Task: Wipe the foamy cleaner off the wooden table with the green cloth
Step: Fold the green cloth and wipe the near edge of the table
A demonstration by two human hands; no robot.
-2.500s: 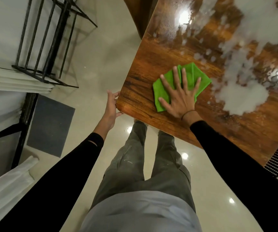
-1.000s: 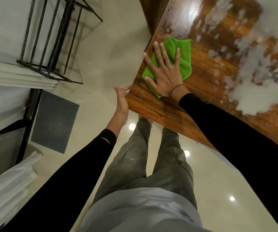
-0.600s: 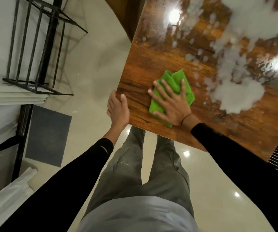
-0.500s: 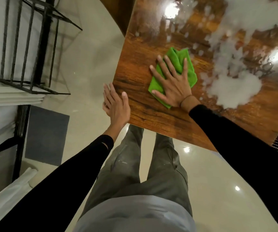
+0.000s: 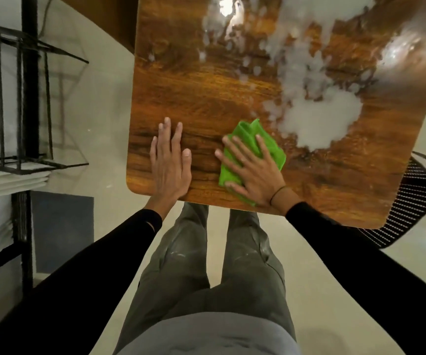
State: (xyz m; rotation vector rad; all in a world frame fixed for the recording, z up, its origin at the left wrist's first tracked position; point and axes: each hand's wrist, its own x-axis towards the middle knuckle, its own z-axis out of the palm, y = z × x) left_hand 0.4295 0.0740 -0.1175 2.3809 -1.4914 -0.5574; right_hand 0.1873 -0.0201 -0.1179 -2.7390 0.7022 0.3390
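A wooden table (image 5: 196, 98) with rounded corners fills the upper middle of the head view. White foamy cleaner (image 5: 317, 116) lies in patches over its middle and far right part; the near left part shows bare wood. The crumpled green cloth (image 5: 271, 147) sits near the table's front edge, just left of the big foam patch. My right hand (image 5: 253, 172) presses flat on the cloth with fingers spread. My left hand (image 5: 168, 165) rests flat on the bare wood near the front left corner, a little left of the cloth.
A black mesh chair (image 5: 417, 201) stands at the table's right front corner. A black metal rack (image 5: 24, 98) with white sheets is on the left, a dark mat (image 5: 63, 231) on the tiled floor below it. My legs stand at the table's front edge.
My left hand has moved from beside the table's left edge onto the tabletop. My right hand has slid the cloth back toward the front edge, closer to the big foam patch.
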